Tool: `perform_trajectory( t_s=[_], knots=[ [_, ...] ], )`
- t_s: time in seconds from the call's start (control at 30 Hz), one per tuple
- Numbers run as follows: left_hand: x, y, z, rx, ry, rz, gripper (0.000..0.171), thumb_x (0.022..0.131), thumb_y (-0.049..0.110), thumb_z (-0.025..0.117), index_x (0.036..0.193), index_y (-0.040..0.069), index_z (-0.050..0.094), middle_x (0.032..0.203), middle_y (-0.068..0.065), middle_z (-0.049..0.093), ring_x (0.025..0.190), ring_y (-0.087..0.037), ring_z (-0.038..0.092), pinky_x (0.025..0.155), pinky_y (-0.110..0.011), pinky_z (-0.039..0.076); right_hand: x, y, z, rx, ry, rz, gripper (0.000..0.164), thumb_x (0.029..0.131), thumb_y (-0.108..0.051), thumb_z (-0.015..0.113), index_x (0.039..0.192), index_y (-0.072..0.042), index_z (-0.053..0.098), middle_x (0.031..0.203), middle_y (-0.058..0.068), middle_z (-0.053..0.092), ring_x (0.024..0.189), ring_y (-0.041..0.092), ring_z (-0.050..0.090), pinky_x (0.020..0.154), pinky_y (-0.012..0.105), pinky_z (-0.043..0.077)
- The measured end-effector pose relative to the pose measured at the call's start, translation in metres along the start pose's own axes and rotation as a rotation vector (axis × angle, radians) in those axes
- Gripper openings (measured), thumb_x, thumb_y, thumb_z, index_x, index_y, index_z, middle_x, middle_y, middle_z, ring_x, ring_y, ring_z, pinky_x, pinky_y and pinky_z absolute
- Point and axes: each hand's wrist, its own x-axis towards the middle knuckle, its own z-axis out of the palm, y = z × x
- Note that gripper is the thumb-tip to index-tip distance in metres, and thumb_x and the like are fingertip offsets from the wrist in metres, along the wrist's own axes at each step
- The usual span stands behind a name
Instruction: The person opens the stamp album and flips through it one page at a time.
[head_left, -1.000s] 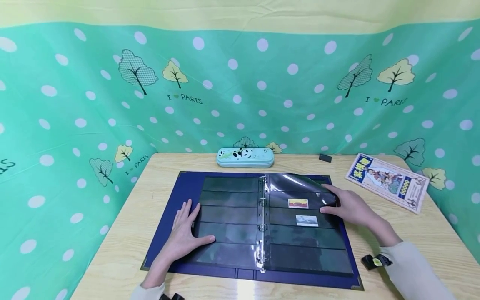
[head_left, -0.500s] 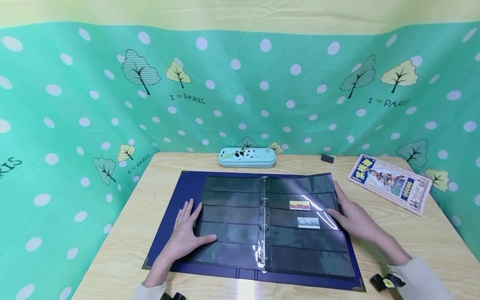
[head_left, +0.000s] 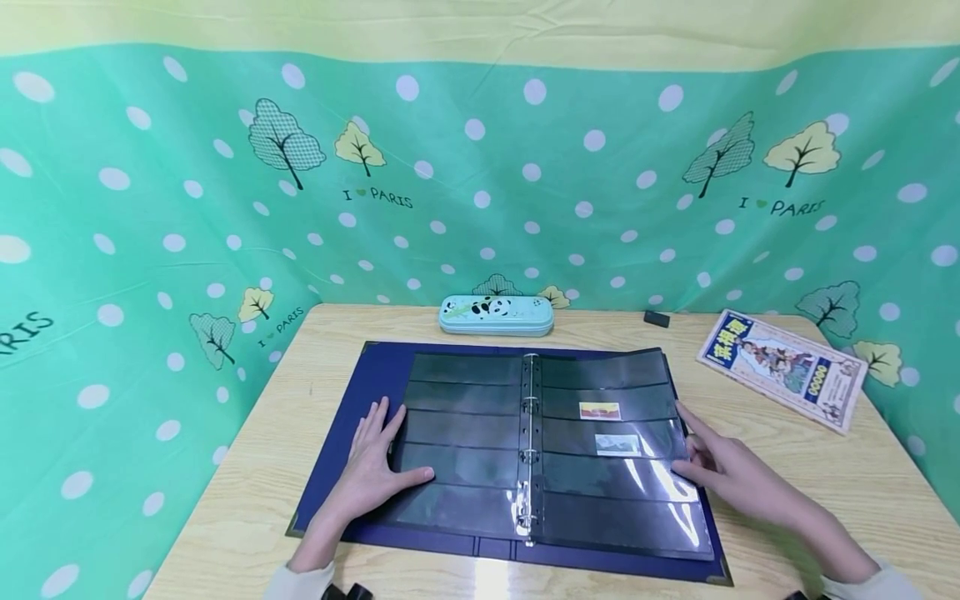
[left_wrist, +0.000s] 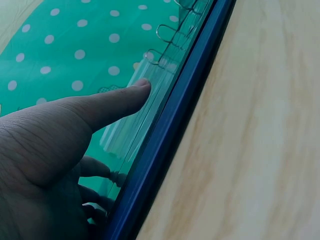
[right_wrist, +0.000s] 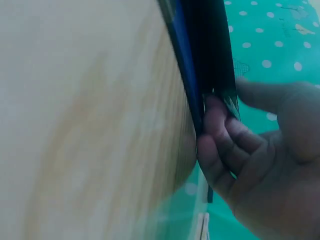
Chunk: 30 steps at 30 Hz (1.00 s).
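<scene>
A dark blue ring-binder stamp album (head_left: 341, 433) lies spread on the table, its black pages divided into clear strip pockets. Two stamps sit in the right page (head_left: 600, 525): a red and yellow stamp (head_left: 600, 411) above a grey-white stamp (head_left: 618, 445). My left hand (head_left: 367, 475) rests with spread fingers on the left page (head_left: 461, 425), its thumb pointing toward the metal rings (head_left: 529, 457). At the right page's outer edge, my right hand (head_left: 738, 479) pinches the page, thumb on top. In the right wrist view its curled fingers (right_wrist: 232, 137) reach under the page, above the cover.
Behind the album stands a light blue pencil case (head_left: 497, 316) with pandas. A small black block (head_left: 657, 319) lies to its right. The illustrated booklet (head_left: 782, 369) is at the table's back right. A green dotted curtain (head_left: 480, 183) hangs behind the wooden table (head_left: 300, 392).
My right hand has slid down the right page's outer edge toward me. The page's lifted upper corner has lowered, and the glare on it has shifted downward. The left hand stays put.
</scene>
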Motion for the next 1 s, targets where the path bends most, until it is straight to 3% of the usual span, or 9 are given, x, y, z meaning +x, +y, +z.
perform_trajectory(
  t_s=[0.3,0.5,0.63,0.7,0.77,0.87,1.0],
  knots=[
    [0.000,0.001,0.001,-0.016,0.007,-0.002,0.122,0.081,0.057,0.094,0.168,-0.007,0.038,0.179,-0.036,0.013,0.167,-0.056,0.001,0.130,-0.076,0.002,-0.020,0.000,-0.001,0.020,-0.059,-0.108,0.089,0.097,0.003,0.080,0.165,0.020,0.026,0.097,-0.016,0.057,0.080,-0.002,0.056,0.064,0.022,0.050],
    [0.001,0.000,0.002,-0.005,-0.001,-0.026,0.118,0.084,0.054,0.093,0.169,-0.007,0.037,0.180,-0.034,0.013,0.168,-0.054,0.001,0.132,-0.073,0.001,-0.024,-0.012,-0.003,0.045,-0.045,-0.072,0.081,0.104,0.003,0.072,0.169,0.013,0.026,0.104,-0.010,0.055,0.086,0.001,0.057,0.068,0.022,0.051],
    [0.000,0.014,0.001,0.005,0.007,-0.042,0.108,0.091,0.047,0.090,0.169,-0.008,0.037,0.178,-0.036,0.018,0.167,-0.057,0.005,0.131,-0.074,0.003,-0.024,-0.022,-0.005,0.125,-0.027,-0.050,0.070,0.113,0.002,0.057,0.176,-0.001,0.024,0.130,0.009,0.063,0.105,-0.003,0.060,0.076,0.023,0.057],
    [-0.001,0.023,0.001,0.017,0.008,-0.040,0.102,0.095,0.043,0.088,0.169,-0.007,0.038,0.177,-0.036,0.021,0.166,-0.058,0.008,0.131,-0.076,0.005,-0.023,-0.028,-0.005,0.197,-0.043,-0.040,0.068,0.116,0.001,0.049,0.178,-0.009,0.022,0.155,0.018,0.057,0.122,-0.010,0.056,0.083,0.024,0.061],
    [-0.002,0.033,0.001,0.040,0.008,-0.035,0.096,0.098,0.039,0.086,0.169,-0.005,0.039,0.176,-0.035,0.026,0.165,-0.058,0.014,0.130,-0.076,0.009,-0.021,-0.035,-0.004,0.251,-0.065,-0.037,0.068,0.117,0.000,0.046,0.179,-0.014,0.021,0.174,0.003,0.043,0.135,-0.015,0.048,0.087,0.026,0.062],
    [-0.003,0.046,0.003,0.095,0.027,0.003,0.087,0.100,0.034,0.085,0.168,-0.003,0.043,0.174,-0.033,0.033,0.162,-0.058,0.025,0.129,-0.077,0.018,-0.019,-0.048,-0.002,0.252,-0.071,-0.040,0.068,0.117,-0.002,0.049,0.179,-0.019,0.026,0.175,-0.024,0.029,0.141,-0.014,0.044,0.093,0.026,0.060],
    [-0.003,0.065,0.007,0.144,0.063,0.073,0.080,0.100,0.027,0.086,0.166,0.001,0.049,0.170,-0.028,0.044,0.157,-0.054,0.040,0.126,-0.075,0.030,-0.015,-0.063,0.003,0.203,-0.033,-0.059,0.069,0.114,-0.002,0.057,0.176,-0.021,0.035,0.168,-0.011,0.045,0.130,-0.003,0.057,0.091,0.028,0.060]
  ],
)
